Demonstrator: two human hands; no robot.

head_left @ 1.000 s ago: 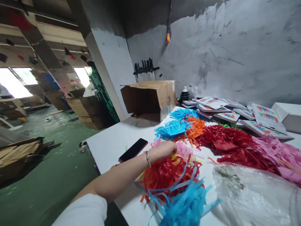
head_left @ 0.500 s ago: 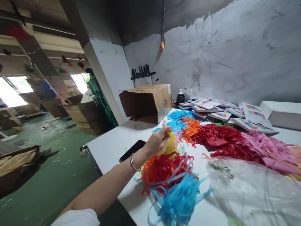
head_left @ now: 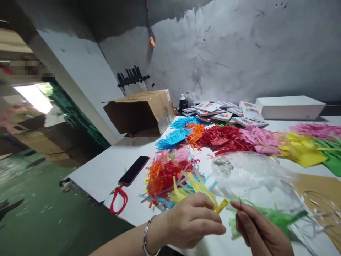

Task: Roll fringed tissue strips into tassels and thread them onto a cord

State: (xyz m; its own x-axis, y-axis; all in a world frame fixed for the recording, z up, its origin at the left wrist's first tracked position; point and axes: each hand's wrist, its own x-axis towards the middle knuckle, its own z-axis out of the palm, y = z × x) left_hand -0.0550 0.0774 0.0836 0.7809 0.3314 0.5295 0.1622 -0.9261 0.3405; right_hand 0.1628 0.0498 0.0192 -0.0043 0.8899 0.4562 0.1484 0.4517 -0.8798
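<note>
My left hand [head_left: 195, 220], with a silver bangle at the wrist, pinches the twisted end of a yellow tissue-paper tassel [head_left: 193, 186]. Its loose strips spread back over a pile of red, orange, pink and blue tassels [head_left: 167, 176]. Facing it across a small gap is my right hand [head_left: 259, 227]. Thumb and forefinger there are pressed on a thin, dark needle [head_left: 240, 203], which points upward. Behind the right fingers lies a green tassel [head_left: 281, 217]; whether it hangs on a thread is unclear.
A black phone [head_left: 134, 170] with a red cord lies left of the pile. Clear plastic [head_left: 253, 174] covers the middle. Behind are red tassels [head_left: 223, 138], yellow tassels [head_left: 299, 149], flat boxes [head_left: 210, 106], an open carton [head_left: 165, 112] and a white box [head_left: 290, 107]. White string [head_left: 325, 217] lies at right.
My left hand has come back from the far side of the pile toward me and right, carrying the yellow tassel. My right hand has come into view. The view has turned right.
</note>
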